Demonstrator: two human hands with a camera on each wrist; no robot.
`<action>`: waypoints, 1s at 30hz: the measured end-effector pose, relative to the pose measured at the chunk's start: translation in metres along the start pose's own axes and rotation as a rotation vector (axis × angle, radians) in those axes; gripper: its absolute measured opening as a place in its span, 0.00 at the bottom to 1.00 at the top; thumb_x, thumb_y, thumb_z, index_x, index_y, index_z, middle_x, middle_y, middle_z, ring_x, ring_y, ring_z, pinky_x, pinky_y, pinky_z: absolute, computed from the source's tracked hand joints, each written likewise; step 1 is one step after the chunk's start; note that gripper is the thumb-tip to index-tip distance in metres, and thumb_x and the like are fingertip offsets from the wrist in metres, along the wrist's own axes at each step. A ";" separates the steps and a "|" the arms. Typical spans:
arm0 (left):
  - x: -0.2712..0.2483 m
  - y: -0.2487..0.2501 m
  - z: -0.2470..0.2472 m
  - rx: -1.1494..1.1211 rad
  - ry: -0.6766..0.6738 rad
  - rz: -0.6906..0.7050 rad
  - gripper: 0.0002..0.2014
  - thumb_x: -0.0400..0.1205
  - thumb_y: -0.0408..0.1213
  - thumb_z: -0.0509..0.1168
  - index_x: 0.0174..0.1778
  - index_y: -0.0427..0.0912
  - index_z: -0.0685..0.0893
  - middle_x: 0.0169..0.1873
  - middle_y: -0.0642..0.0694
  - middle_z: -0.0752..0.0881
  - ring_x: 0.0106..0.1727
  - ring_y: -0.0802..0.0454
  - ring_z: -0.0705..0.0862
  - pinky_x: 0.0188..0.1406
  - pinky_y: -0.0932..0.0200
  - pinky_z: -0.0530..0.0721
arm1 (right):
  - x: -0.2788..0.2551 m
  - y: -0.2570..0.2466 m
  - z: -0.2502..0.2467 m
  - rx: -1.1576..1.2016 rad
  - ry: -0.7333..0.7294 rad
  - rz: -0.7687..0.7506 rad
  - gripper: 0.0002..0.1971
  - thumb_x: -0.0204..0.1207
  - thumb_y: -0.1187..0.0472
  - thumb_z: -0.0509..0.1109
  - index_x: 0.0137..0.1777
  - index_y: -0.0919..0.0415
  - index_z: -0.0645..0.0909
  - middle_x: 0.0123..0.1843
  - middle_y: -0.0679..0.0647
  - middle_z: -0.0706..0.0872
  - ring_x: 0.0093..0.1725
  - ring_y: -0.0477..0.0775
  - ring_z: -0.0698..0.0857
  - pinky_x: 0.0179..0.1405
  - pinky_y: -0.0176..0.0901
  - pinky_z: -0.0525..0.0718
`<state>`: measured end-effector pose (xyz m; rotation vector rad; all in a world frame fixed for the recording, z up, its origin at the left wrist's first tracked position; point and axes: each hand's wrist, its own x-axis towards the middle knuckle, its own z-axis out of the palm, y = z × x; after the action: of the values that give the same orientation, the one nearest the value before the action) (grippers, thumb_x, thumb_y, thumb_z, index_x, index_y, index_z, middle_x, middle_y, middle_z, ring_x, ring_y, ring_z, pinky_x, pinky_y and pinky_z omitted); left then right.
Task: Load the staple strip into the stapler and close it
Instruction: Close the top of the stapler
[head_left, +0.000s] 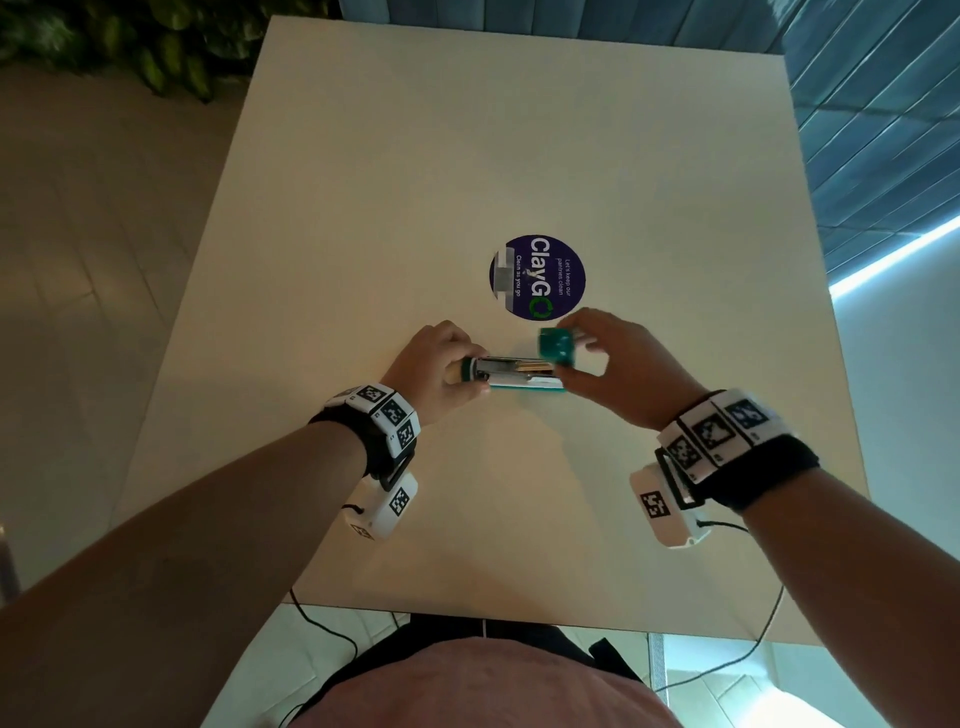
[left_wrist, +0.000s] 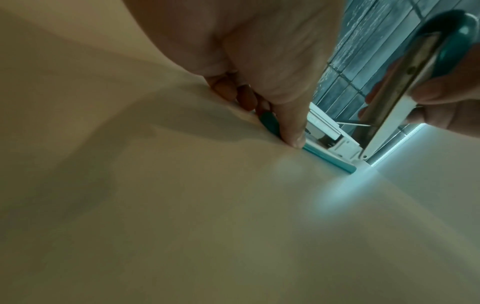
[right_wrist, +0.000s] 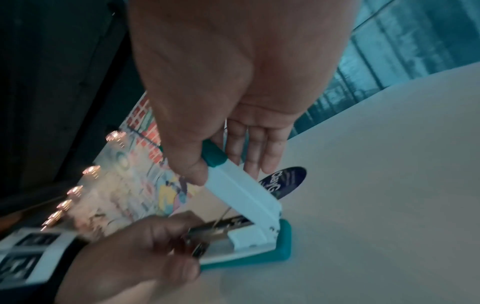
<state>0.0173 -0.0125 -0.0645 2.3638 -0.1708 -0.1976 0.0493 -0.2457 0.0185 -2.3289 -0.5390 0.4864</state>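
A teal and white stapler (head_left: 524, 383) lies on the table with its base (right_wrist: 283, 246) flat and its cover (head_left: 556, 347) swung up at the hinge on the right. My left hand (head_left: 441, 364) pinches the stapler's front end, thumb (left_wrist: 291, 123) against the base (left_wrist: 330, 158). My right hand (head_left: 618, 358) holds the raised cover (right_wrist: 241, 189) between thumb and fingers. The metal magazine (right_wrist: 228, 224) lies exposed between them. Something yellowish metallic (head_left: 535, 368) shows in the channel; I cannot tell if it is the staple strip.
The stapler sits mid-table on a cream tabletop (head_left: 467, 182). A round dark blue "ClayGO" sticker (head_left: 537, 275) lies just beyond it. Cables hang off the table's near edge (head_left: 467, 616). Floor is to the left, a blue panelled wall to the right.
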 end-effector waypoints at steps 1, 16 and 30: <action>0.000 0.000 0.000 0.000 0.004 0.003 0.20 0.69 0.42 0.76 0.56 0.46 0.83 0.48 0.46 0.80 0.49 0.49 0.75 0.51 0.59 0.70 | 0.003 -0.003 0.005 -0.045 -0.035 -0.011 0.17 0.72 0.59 0.71 0.61 0.53 0.77 0.59 0.52 0.85 0.56 0.49 0.82 0.61 0.47 0.81; 0.000 -0.002 0.001 -0.037 0.028 0.005 0.20 0.67 0.39 0.77 0.54 0.43 0.84 0.49 0.43 0.82 0.49 0.52 0.74 0.49 0.60 0.68 | 0.022 -0.003 0.051 -0.486 -0.103 -0.093 0.19 0.81 0.55 0.57 0.72 0.50 0.66 0.61 0.55 0.82 0.57 0.59 0.79 0.54 0.52 0.78; -0.001 -0.005 0.000 -0.058 0.008 -0.007 0.28 0.66 0.38 0.78 0.62 0.42 0.79 0.51 0.42 0.79 0.52 0.48 0.78 0.56 0.53 0.79 | 0.032 -0.003 0.062 -0.480 -0.143 -0.029 0.14 0.75 0.63 0.62 0.59 0.65 0.71 0.58 0.62 0.78 0.55 0.61 0.75 0.56 0.52 0.76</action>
<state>0.0169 -0.0085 -0.0676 2.3074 -0.1510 -0.1938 0.0464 -0.1941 -0.0289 -2.7471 -0.8321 0.5606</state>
